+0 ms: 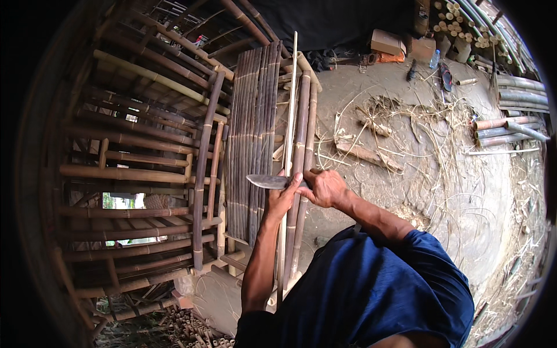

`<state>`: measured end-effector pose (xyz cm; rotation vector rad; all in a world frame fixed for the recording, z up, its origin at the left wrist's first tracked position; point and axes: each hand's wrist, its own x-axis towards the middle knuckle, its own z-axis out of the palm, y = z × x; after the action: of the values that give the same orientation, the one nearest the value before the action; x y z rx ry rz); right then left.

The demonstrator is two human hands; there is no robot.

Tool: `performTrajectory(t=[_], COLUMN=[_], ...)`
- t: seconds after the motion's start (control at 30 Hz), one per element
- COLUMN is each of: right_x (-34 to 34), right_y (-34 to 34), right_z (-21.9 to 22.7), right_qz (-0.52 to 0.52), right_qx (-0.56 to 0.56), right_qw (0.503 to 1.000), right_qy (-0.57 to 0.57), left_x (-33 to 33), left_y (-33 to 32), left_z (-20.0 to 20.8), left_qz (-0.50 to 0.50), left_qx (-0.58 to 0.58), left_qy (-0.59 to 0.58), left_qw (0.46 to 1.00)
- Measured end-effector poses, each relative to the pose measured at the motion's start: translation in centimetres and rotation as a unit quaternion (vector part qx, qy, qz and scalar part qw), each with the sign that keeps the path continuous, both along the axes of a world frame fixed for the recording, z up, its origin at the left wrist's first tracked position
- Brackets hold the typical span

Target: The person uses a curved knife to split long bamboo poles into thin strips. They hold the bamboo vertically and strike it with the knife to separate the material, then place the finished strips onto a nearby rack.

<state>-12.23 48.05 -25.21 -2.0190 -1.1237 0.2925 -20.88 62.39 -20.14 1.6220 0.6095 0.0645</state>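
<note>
Right hand [326, 188] is gripping a knife [268, 182], tip overhanging the slat panel [250, 127] edge; left hand [281, 200] is clutching a pale strip [291, 110] alongside; littered floor [464, 203] is spreading rightward.

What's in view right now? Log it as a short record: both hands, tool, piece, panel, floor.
Left hand: at the pale strip, thumb against the knife; grip partly hidden
Right hand: closed around the knife's handle end
Knife: blade pointing left, crosswise to the strip
Strip: long, narrow
Panel: dark, slatted, left of the strip
Floor: scattered shavings, rough wood pieces
</note>
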Motion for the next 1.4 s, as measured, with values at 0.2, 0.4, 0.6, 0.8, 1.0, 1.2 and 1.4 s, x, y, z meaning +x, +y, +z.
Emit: performTrajectory(t=[0.2,0.4,0.6,0.8,1.0,1.2,1.4], right_x=[8.2,24.6,24.5,35.2,19.5,-1.0,6.2], right_y=[2.1,-5.9,-8.4,-19.3,-8.0,-3.0,-2.4], right_z=[-2.6,-7.1,-5.6,-5.1,-1.8,-2.2,-6.2], right_qz=[-0.127,-0.344,-0.289,-0.553,-0.307,-0.010,-0.171], right_qx=[-0.124,-0.137,-0.066,-0.111,-0.137,-0.025,-0.078], right_qw=[0.984,0.839,0.930,0.825,0.930,1.000,0.980], right_qy=[0.000,-0.399,-0.218,-0.039,0.149,0.000,0.064], left_x=[-2.1,-15.2,-21.0,-26.7,-12.8,0.1,-2.0], left_y=[-0.3,-3.0,-3.1,-0.4,-1.7,-1.6,-3.9], left_z=[0.9,4.4,5.8,7.8,2.3,-1.0,0.2], left_qz=[-0.065,-0.222,-0.160,-0.165,-0.176,-0.059,-0.109], left_qx=[0.020,0.159,0.070,0.035,0.120,0.018,0.023], left_qy=[-0.065,0.089,0.115,0.280,0.083,0.025,0.018], left_qw=[0.996,0.958,0.978,0.945,0.973,0.998,0.994])
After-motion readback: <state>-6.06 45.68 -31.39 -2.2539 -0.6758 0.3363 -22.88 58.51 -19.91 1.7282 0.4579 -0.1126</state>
